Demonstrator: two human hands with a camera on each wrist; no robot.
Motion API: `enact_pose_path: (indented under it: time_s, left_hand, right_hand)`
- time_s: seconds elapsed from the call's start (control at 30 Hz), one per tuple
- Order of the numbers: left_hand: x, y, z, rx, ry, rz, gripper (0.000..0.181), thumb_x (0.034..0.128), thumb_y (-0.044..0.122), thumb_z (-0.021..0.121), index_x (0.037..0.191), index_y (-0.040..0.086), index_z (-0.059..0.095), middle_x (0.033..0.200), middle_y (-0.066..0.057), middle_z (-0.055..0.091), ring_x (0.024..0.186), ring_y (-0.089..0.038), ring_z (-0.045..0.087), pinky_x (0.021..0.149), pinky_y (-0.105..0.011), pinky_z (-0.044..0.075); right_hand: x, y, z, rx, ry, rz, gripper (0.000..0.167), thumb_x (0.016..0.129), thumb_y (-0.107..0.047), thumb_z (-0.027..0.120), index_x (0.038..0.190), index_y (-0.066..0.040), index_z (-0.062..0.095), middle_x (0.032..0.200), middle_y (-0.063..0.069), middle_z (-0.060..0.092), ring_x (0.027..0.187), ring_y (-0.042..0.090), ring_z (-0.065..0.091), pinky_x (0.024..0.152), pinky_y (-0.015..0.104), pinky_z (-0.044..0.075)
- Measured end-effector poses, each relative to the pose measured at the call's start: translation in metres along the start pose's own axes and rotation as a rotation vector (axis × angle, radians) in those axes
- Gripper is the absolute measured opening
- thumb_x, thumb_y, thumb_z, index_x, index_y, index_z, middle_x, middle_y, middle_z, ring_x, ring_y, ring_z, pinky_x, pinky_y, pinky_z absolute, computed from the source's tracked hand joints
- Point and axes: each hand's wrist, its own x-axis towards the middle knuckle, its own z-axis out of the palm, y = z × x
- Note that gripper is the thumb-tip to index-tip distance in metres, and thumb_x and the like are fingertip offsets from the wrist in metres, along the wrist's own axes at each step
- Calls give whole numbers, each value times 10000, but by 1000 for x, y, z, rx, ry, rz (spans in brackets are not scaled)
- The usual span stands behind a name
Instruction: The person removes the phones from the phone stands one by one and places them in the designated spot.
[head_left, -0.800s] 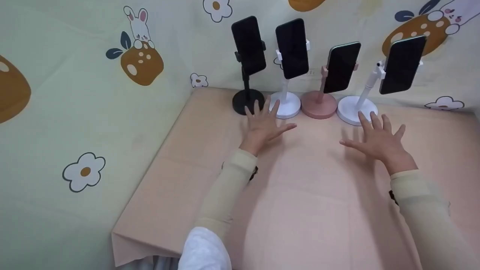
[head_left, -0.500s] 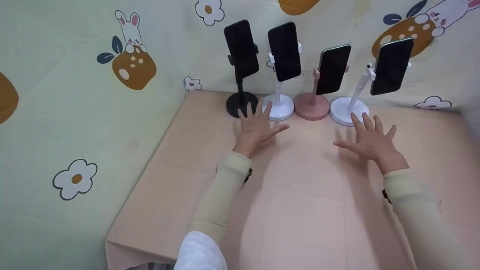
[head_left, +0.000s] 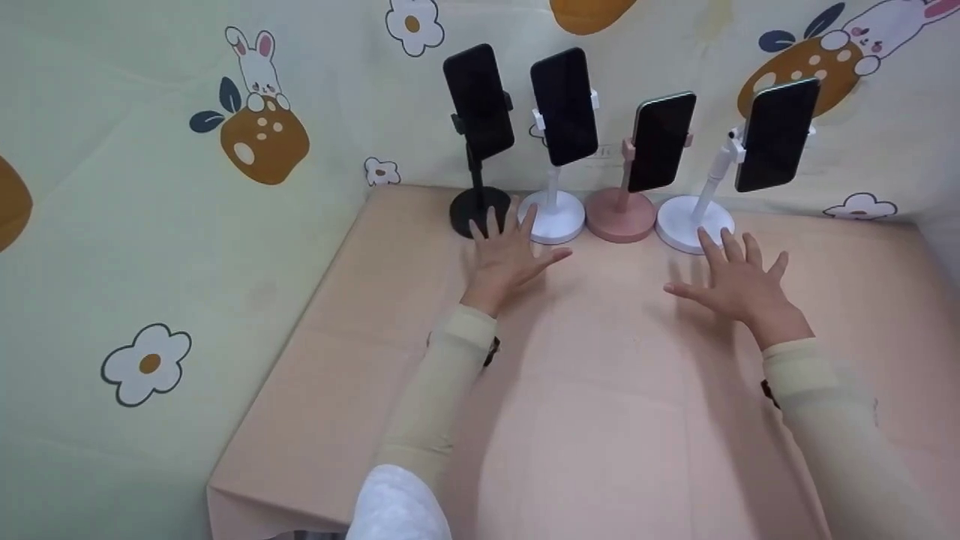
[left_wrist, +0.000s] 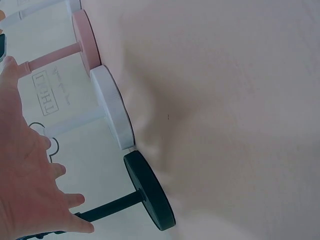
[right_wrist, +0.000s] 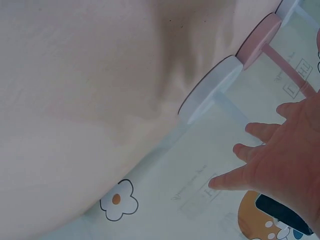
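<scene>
From my station I have both bare hands reaching away from me over a table covered in pale peach cloth [head_left: 592, 435]; the left hand [head_left: 502, 259] and the right hand [head_left: 742, 289] are both released, fingers fanned wide and thumbs pointing in toward each other, and I see neither grasping anything; four round-based phone stands line up ahead of them at the table's far side, close to the cream wall printed with flowers and rabbits [head_left: 420, 112]; from left to right these are a black stand [head_left: 478, 196], a white stand with an upright post [head_left: 559, 216], a dusty-pink stand [head_left: 621, 217] and a white stand with a slanted post [head_left: 679, 223]; the relation I would steer by is that the row runs across the reach, so each base lies forward of the fingers; the left hand is nearer the black stand and the first white one, its fingertips overlapping both bases in the head view, though I cannot tell of any contact; the right hand is nearer the slanted white stand, whose base sits ahead and slightly to its left; the pink base lies forward of the gap between the thumbs, seemingly a little nearer the left one; each stand holds a dark-screened slab phone, long axis running upward; the black stand's phone [head_left: 478, 101] and its neighbour [head_left: 564, 109] lean their tops leftward, while the pink stand's phone [head_left: 661, 142] and the rightmost phone [head_left: 778, 135] lean theirs rightward.
</scene>
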Motion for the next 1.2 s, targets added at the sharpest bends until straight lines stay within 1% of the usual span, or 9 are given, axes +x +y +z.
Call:
enact_pose_path:
  time_s: [0.1, 0.2, 0.43, 0.6, 0.73, 0.87, 1.1, 1.2]
  left_hand:
    - [1, 0, 0, -1, -5, -7, 1040, 793, 922, 320, 1607, 323, 75, 1704, -11, 14, 1560, -385, 54, 1215, -685, 34]
    - [1, 1, -1, 2, -8, -7, 1039, 795, 921, 317, 1607, 325, 62, 1704, -12, 10, 1560, -388, 49, 1216, -684, 35]
    - [1, 0, -3, 7, 10, -7, 1037, 799, 913, 334, 1608, 315, 84, 1703, -14, 28, 1558, -395, 52, 1224, -669, 52]
    - [1, -2, -4, 19, 10, -11, 1033, 798, 914, 329, 1608, 320, 84, 1703, -14, 37, 1556, -396, 65, 1226, -665, 71]
    - [0, -3, -5, 2, 18, -7, 1032, 804, 902, 354, 1608, 307, 104, 1702, -19, 48, 1554, -402, 73, 1223, -669, 71]
    - [1, -4, -4, -17, 15, -7, 1021, 815, 885, 377, 1609, 311, 88, 1703, -20, 37, 1555, -403, 62, 1222, -673, 53]
    - [1, -7, -4, -13, 11, -13, 1046, 792, 920, 327, 1608, 308, 93, 1704, -14, 20, 1552, -411, 65, 1222, -673, 65]
    - [1, -8, -5, -28, 8, -15, 1047, 794, 916, 340, 1608, 304, 96, 1704, -13, 9, 1554, -410, 55, 1223, -670, 57]
  right_hand:
    - [0, 0, 0, 1, -8, 5, 1141, 826, -839, 456, 1604, -153, -20, 1623, 326, -28, 1449, 611, -89, 976, 868, -172]
    - [0, 0, 0, -7, -10, 4, 1135, 835, -826, 463, 1603, -150, -27, 1621, 330, -29, 1446, 616, -87, 974, 871, -166]
    - [0, 0, -1, -21, -6, 0, 1127, 843, -812, 472, 1604, -142, -22, 1620, 333, -25, 1448, 616, -76, 981, 877, -145]
    - [0, 1, -1, -27, -11, 2, 1134, 839, -823, 462, 1603, -139, -22, 1619, 336, -27, 1447, 617, -75, 983, 878, -138]
    - [1, 1, -1, -22, -18, 3, 1131, 842, -817, 465, 1602, -141, -31, 1616, 339, -37, 1443, 621, -87, 976, 879, -146]
    - [1, 1, -1, -21, -14, 1, 1128, 845, -810, 470, 1602, -139, -29, 1615, 340, -34, 1444, 620, -85, 975, 880, -145]
    - [2, 3, 1, -37, -5, -4, 1124, 851, -809, 461, 1601, -127, -23, 1616, 340, -14, 1443, 623, -66, 975, 886, -130]
    - [2, 3, 2, -39, -7, -3, 1121, 853, -805, 464, 1601, -128, -26, 1618, 337, -14, 1444, 621, -64, 975, 887, -127]
